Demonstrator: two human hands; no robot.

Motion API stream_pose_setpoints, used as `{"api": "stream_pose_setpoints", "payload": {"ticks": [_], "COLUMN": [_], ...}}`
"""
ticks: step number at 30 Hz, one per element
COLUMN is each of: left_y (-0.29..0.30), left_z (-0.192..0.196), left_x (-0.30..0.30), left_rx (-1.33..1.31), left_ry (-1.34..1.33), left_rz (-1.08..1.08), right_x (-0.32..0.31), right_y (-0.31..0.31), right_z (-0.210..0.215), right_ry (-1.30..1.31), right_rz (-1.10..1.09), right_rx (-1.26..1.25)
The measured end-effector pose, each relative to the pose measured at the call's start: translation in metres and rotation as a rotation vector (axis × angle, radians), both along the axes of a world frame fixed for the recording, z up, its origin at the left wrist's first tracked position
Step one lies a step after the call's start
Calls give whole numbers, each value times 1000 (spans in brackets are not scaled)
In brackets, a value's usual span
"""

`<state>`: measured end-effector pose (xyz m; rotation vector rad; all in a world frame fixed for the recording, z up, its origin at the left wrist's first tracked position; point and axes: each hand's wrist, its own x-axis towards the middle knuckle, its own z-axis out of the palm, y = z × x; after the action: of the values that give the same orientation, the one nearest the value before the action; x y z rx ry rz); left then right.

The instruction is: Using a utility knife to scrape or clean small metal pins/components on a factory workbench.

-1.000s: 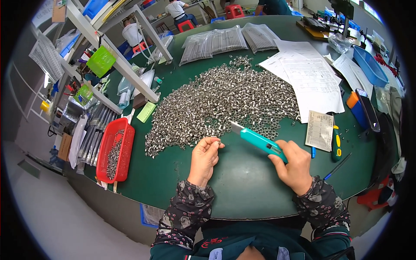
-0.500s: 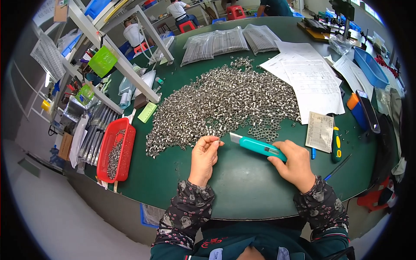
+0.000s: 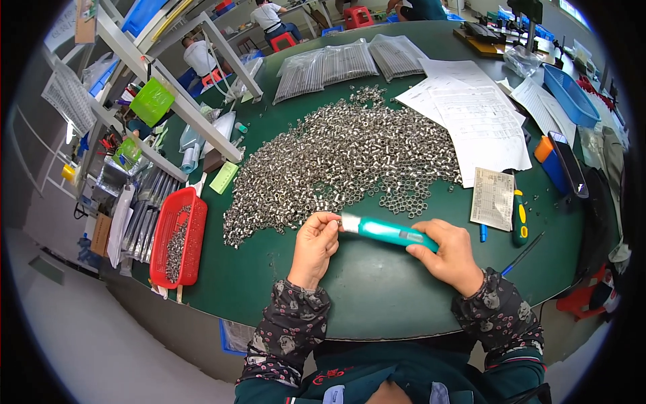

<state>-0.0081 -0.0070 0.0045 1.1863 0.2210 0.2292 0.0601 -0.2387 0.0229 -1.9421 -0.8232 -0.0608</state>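
My right hand (image 3: 449, 254) is closed around the handle of a teal utility knife (image 3: 390, 231), its blade end pointing left. The tip of the knife, blurred by motion, is at the fingertips of my left hand (image 3: 315, 246). Thumb and forefinger there are pinched on a tiny metal piece, apparently a small metal ring; the fingers mostly hide it. Just beyond both hands spreads a wide heap of small metal rings (image 3: 336, 155) on the green table (image 3: 377, 289).
A red basket (image 3: 195, 236) holding more rings stands at the left, near a shelf frame (image 3: 182, 104). Bagged metal rods (image 3: 346, 62) lie at the back. Papers (image 3: 481, 128), a printed card (image 3: 492, 195), a yellow-green screwdriver (image 3: 519, 219) and a pen (image 3: 521, 254) lie right.
The knife has moved left, bringing its blade end from a small gap away to the left fingertips. My left hand keeps its pinch. The whole view has shifted slightly.
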Motion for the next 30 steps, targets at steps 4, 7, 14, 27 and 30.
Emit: {"api": "stream_pose_setpoints", "payload": {"ticks": [4, 7, 14, 27, 30], "left_y": [6, 4, 2, 11, -6], "left_z": [3, 9, 11, -5, 22], "left_x": [0, 5, 36, 46, 28], "left_rx": [-299, -391, 1057, 1003, -58], "left_ry": [5, 63, 127, -11, 105], "left_rz": [-13, -37, 117, 84, -122], "right_x": [4, 4, 2, 0, 3], "right_y": [-8, -7, -6, -4, -6], "right_z": [12, 9, 9, 9, 2], "right_ry": [76, 80, -12, -59, -64], "right_rz": [-168, -166, -120, -99, -111], "right_rx": [223, 246, 290, 282, 256]}}
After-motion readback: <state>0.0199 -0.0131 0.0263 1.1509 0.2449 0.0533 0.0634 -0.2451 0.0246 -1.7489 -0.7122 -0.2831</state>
